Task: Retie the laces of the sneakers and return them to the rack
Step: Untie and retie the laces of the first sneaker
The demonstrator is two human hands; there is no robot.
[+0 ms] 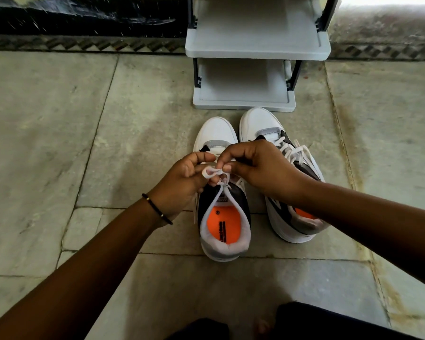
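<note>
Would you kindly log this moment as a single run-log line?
step: tying left sneaker lace | left hand: pinches loop | right hand: pinches lace | right sneaker: on floor | rack: holds no sneakers

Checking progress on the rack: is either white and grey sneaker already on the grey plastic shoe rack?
No, both white and grey sneakers stand on the stone floor before the grey plastic shoe rack.
</note>
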